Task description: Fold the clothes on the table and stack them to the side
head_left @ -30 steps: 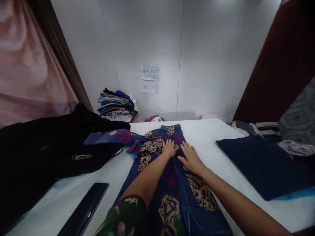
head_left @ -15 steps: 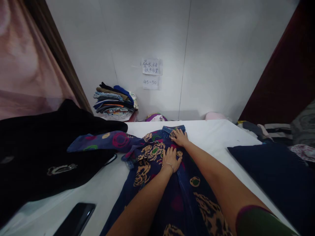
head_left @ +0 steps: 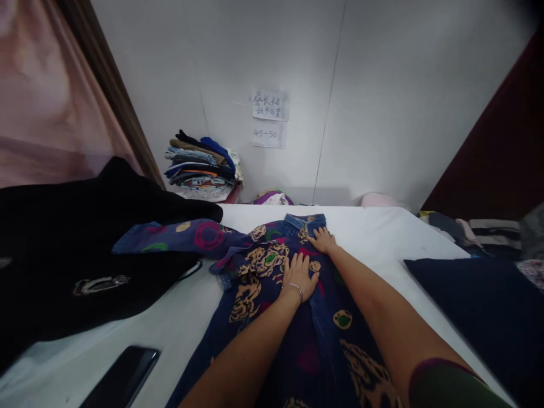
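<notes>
Two handwritten sheets (head_left: 271,105) on the grey wall (head_left: 391,107) read "叠长袖 / 秋冬外套" above and "45-50" below. On the white counter (head_left: 374,232), a patterned blue jacket (head_left: 268,262) lay with its collar near the far edge and one sleeve stretched over a black garment (head_left: 85,226) at left; the left hand (head_left: 300,276) rested open and flat on its chest, the right hand (head_left: 323,241) open, palm down, beside the collar. White surface showed beyond the collar and between the jacket and a navy garment (head_left: 480,306) at right.
</notes>
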Demonstrator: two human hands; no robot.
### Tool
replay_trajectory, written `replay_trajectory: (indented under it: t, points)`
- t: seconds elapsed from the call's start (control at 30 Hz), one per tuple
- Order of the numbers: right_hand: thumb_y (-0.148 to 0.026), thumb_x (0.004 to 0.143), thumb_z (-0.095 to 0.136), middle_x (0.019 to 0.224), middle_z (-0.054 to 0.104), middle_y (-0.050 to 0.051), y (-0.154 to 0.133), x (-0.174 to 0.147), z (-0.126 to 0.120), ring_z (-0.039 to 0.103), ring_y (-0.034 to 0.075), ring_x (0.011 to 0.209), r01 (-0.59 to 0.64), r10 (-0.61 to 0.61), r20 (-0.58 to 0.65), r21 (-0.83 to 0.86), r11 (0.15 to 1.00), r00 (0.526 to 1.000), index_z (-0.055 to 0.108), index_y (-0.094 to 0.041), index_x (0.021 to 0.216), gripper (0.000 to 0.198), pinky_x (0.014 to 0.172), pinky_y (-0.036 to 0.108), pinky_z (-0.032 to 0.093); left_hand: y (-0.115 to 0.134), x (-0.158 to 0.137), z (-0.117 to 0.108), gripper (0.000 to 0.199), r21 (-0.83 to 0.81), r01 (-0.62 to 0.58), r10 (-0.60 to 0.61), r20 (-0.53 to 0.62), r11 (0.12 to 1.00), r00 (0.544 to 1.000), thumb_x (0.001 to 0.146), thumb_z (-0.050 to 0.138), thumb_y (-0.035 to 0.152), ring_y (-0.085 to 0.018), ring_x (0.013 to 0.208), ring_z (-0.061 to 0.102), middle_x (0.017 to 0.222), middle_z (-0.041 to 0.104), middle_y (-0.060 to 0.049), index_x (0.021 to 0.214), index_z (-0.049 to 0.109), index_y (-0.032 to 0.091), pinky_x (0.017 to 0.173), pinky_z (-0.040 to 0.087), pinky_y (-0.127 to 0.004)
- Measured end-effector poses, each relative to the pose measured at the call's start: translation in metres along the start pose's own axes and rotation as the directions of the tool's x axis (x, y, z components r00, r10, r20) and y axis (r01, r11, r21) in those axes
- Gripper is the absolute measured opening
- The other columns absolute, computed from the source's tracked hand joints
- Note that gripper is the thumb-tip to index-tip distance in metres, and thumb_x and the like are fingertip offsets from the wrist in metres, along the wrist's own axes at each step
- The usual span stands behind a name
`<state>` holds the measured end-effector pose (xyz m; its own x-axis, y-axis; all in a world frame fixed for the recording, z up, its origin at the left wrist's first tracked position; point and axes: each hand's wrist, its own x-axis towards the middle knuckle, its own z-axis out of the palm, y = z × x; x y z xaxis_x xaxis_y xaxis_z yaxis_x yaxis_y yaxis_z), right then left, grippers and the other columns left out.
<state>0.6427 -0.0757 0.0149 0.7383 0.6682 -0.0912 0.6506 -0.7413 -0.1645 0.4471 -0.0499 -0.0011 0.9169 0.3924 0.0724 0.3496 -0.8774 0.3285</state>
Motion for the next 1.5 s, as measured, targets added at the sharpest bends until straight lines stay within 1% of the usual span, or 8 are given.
replay_trajectory:
  t: [0.23,0.57,0.7,0.83,0.97,1.2,1.33,1.5]
  points:
    - [-0.055,0.093,0.020,0.155,0.016,0.013,-0.005,-0.013,-0.002,0.008,0.029,0.142,-0.008,0.008,0.011,-0.013,1.000,1.000,0.029,-0.016,0.145,0.066,0.108,0.056,0.014,0.000,-0.002,0.001,0.069,-0.033,0.003,-0.003,-0.007,0.999,1.000,0.086,0.031,0.056,-0.026,0.142,0.018,0.151,0.030,-0.010,0.142,0.036,0.016,0.116,0.005,-0.049]
    - [-0.058,0.089,0.026,0.154,0.021,0.010,0.002,-0.131,0.032,0.011,0.028,0.142,0.255,-0.268,-0.274,-0.080,0.964,0.924,0.032,-0.018,0.144,0.068,0.110,0.055,0.014,0.001,-0.008,0.001,0.068,-0.124,0.001,-0.001,0.007,0.992,1.000,0.086,0.030,0.051,-0.026,0.142,0.015,0.152,0.029,-0.012,0.143,0.034,0.014,0.116,0.001,-0.050]
    - [-0.057,0.089,0.020,0.151,0.030,0.010,0.012,-0.135,0.060,0.021,0.028,0.140,0.142,-0.143,-0.165,-0.018,0.990,0.976,0.038,-0.018,0.142,0.068,0.108,0.055,0.021,0.001,-0.010,-0.003,0.063,-0.151,-0.015,0.017,0.016,0.988,1.000,0.085,0.036,0.044,-0.025,0.141,0.019,0.151,0.031,-0.010,0.142,0.036,0.017,0.116,0.005,-0.049]
    - [-0.056,0.090,0.019,0.151,0.029,0.008,0.009,-0.136,0.063,0.022,0.028,0.140,0.140,-0.145,-0.111,-0.058,0.988,0.983,0.038,-0.021,0.142,0.065,0.109,0.054,0.021,-0.003,-0.007,-0.025,0.045,-0.180,0.004,-0.006,-0.010,0.984,1.000,0.086,0.041,0.037,-0.018,0.130,0.041,0.137,0.052,-0.003,0.126,0.055,0.023,0.113,0.026,-0.038]
    - [-0.057,0.091,0.022,0.152,0.027,0.010,0.001,-0.143,0.050,0.021,0.029,0.140,0.131,-0.139,-0.089,-0.090,0.987,0.986,0.034,-0.019,0.144,0.067,0.108,0.053,0.021,-0.039,-0.013,-0.069,0.036,-0.191,0.088,-0.116,-0.143,0.978,0.983,0.090,0.036,0.029,-0.011,0.115,0.051,0.123,0.062,0.003,0.116,0.061,0.027,0.103,0.036,-0.023]
    - [-0.063,0.089,0.020,0.152,0.026,0.010,-0.005,-0.144,0.044,0.020,0.028,0.140,0.110,-0.113,-0.090,-0.043,0.993,0.989,0.035,-0.020,0.144,0.071,0.109,0.052,0.018,-0.135,-0.061,-0.117,0.050,-0.106,0.440,-0.451,-0.294,0.892,0.843,0.078,0.057,0.041,-0.031,0.121,0.043,0.127,0.052,-0.014,0.123,0.053,0.018,0.101,0.035,-0.045]
    - [-0.063,0.090,0.018,0.154,0.023,0.010,-0.010,-0.148,0.037,0.017,0.026,0.141,0.093,-0.094,-0.065,-0.018,0.996,0.993,0.032,-0.018,0.145,0.072,0.111,0.049,0.015,-0.153,-0.068,-0.116,0.048,-0.065,0.570,-0.570,-0.196,0.819,0.798,0.080,0.050,0.055,-0.027,0.109,0.054,0.116,0.060,-0.013,0.108,0.061,0.018,0.090,0.043,-0.035]
    - [-0.063,0.091,0.018,0.154,0.020,0.009,-0.013,-0.151,0.032,0.013,0.027,0.142,0.080,-0.080,-0.049,0.007,0.997,0.996,0.030,-0.017,0.146,0.073,0.112,0.047,0.010,-0.151,-0.054,-0.140,0.030,-0.038,0.540,-0.537,-0.173,0.841,0.825,0.075,0.057,0.044,-0.025,0.101,0.059,0.107,0.065,-0.011,0.087,0.065,0.018,0.080,0.044,-0.029]
